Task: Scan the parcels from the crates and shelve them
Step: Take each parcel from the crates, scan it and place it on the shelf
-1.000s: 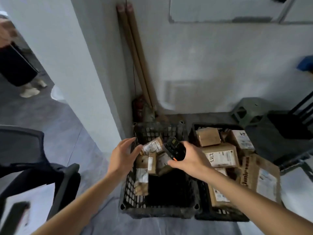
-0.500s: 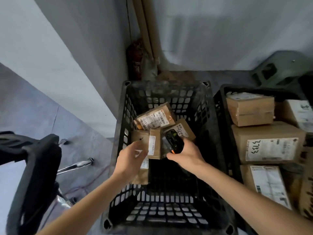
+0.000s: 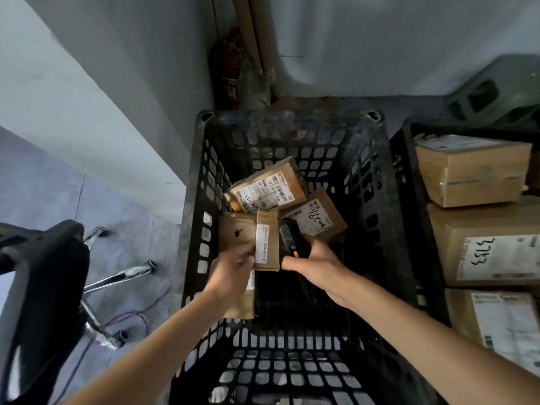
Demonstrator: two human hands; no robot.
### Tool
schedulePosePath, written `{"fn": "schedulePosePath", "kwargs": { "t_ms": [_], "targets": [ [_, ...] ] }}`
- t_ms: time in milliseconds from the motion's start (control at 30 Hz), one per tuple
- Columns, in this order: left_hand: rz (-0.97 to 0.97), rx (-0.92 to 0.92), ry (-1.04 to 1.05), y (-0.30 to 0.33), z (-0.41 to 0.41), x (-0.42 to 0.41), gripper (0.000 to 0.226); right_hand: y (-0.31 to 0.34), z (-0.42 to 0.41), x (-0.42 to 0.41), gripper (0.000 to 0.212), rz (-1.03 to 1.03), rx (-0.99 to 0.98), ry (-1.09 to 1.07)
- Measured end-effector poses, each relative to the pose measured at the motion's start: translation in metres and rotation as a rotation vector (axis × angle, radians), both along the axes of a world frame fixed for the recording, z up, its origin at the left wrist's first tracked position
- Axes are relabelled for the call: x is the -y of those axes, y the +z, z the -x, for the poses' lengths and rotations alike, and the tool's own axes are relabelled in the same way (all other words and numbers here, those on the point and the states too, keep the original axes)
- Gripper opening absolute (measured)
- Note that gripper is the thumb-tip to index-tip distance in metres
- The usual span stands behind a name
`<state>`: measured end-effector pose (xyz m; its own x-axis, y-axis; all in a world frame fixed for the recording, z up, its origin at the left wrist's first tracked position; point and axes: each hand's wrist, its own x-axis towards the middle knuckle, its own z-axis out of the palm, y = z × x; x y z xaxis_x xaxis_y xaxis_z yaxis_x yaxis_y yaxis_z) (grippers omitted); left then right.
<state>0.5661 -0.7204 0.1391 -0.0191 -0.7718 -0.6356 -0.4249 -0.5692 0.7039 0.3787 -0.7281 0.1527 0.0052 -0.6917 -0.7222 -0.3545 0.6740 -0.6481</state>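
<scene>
Both hands are down inside the black lattice crate (image 3: 204, 182). The left hand (image 3: 230, 273) has its fingers curled over the near edge of a small brown cardboard parcel (image 3: 267, 238), a flat, narrow box with a white label strip running along its length. That parcel stands nearly on edge among the others, its long axis running away from the camera, near end in the fingers and far end pointing at the crate's back wall. It sits toward the left wall, touching a plain brown box (image 3: 235, 232) on its left.

The right hand (image 3: 314, 260) is wrapped around a black handheld scanner (image 3: 292, 239) with an orange button on its side. The scanner lies just right of the gripped parcel, its head aimed away toward the back of the crate and over a labelled parcel (image 3: 317, 219) with handwritten digits. Behind both, another labelled parcel (image 3: 264, 190) rests tilted, barcode up.

Compared with half a second ago, the view has closed in on the crate, and the left hand has gone from reaching with loose fingers to gripping the narrow parcel. The scanner hand is a little deeper in.

To the right, a second crate (image 3: 406, 200) holds larger boxes (image 3: 473, 168). An office chair (image 3: 43, 273) stands on the left.
</scene>
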Motion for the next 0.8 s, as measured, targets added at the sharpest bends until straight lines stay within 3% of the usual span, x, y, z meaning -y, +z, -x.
{"fn": "schedulePosePath", "kwargs": {
  "t_ms": [400, 467, 633, 800],
  "targets": [
    [0.079, -0.194, 0.182, 0.048, 0.021, -0.007, 0.013, 0.051, 0.024, -0.013, 0.032, 0.066, 0.066, -0.042],
    [0.099, -0.228, 0.225, 0.058, 0.026, -0.011, 0.020, 0.062, 0.027, -0.016, 0.033, 0.085, 0.073, -0.050],
    [0.137, -0.232, 0.234, 0.080, 0.032, -0.021, 0.062, 0.084, 0.033, -0.026, 0.038, 0.134, 0.071, -0.063],
    [0.227, -0.204, 0.221, 0.103, 0.034, -0.033, 0.044, 0.105, 0.036, -0.040, 0.045, 0.181, 0.082, -0.060]
  ]
}}
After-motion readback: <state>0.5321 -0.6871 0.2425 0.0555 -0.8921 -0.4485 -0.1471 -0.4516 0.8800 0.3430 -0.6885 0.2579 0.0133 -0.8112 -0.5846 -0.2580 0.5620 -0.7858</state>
